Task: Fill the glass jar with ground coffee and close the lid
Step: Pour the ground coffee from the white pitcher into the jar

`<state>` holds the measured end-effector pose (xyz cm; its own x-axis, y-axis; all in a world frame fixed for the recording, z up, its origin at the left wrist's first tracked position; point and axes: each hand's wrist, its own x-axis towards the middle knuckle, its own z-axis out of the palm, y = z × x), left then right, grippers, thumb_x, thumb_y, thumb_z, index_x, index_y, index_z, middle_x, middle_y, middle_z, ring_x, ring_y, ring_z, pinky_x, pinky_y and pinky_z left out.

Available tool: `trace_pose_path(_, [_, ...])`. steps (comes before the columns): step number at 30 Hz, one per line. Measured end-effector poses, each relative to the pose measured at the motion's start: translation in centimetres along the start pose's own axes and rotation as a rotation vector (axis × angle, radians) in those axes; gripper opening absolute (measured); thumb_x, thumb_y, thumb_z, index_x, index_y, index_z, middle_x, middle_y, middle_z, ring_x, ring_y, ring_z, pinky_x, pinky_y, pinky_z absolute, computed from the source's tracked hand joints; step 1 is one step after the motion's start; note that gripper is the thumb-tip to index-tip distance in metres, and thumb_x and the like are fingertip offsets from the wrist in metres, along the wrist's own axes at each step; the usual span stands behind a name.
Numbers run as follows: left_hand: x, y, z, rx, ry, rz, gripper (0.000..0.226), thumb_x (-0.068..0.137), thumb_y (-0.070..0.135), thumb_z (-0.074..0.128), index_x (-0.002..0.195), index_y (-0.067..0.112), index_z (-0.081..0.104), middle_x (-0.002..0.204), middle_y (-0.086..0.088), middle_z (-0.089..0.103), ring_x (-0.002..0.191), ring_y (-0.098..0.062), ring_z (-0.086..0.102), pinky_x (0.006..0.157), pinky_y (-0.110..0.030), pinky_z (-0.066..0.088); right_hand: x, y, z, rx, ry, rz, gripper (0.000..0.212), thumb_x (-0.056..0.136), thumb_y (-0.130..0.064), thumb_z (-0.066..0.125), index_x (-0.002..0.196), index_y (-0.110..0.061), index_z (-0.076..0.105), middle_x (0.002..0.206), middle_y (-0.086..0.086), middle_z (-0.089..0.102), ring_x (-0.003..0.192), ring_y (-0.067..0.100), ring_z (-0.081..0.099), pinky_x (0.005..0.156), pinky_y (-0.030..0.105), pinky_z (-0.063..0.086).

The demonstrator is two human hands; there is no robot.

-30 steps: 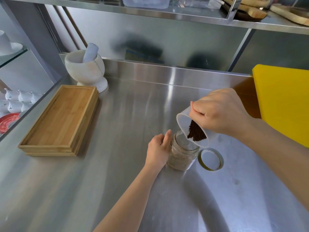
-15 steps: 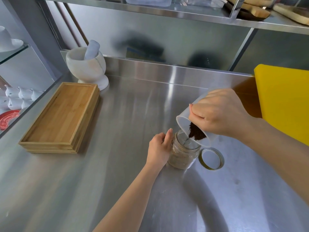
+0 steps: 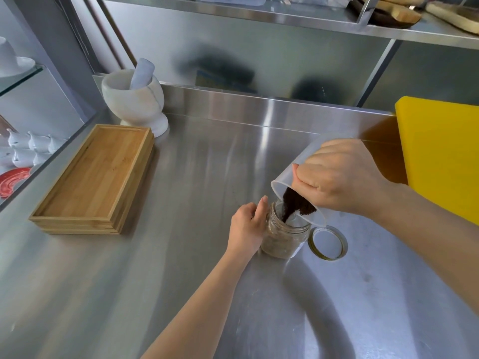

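A small glass jar stands upright on the steel counter, with ground coffee in its lower part. My left hand grips the jar's left side. My right hand holds a translucent plastic cup tilted steeply over the jar's mouth. Dark ground coffee slides out of the cup into the jar. The jar's metal lid lies flat on the counter just right of the jar.
A wooden tray lies at the left, with a white marble mortar and pestle behind it. A yellow cutting board stands at the right edge. A steel shelf runs overhead.
The cup has tipped further. The coffee has slid down to its rim and now streams into the jar. My left hand has stayed on the jar.
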<state>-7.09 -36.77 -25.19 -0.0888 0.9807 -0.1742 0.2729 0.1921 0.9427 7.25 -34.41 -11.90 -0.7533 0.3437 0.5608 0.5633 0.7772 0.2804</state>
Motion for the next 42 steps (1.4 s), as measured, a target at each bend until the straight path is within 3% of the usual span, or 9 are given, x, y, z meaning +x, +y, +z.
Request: trace_pose_path(42, [-0.05, 0.04, -0.08, 0.023, -0.018, 0.027, 0.050, 0.094, 0.040, 0.044, 0.057, 0.016, 0.020, 0.055, 0.001, 0.024, 0.056, -0.018, 0.022, 0.056, -0.033, 0.021, -0.30, 0.05, -0.12, -0.008, 0.039, -0.008, 0.043, 0.083, -0.006, 0.054, 0.041, -0.008, 0.042, 0.036, 0.009, 0.039, 0.032, 0.024, 0.032, 0.032, 0.026, 0.037])
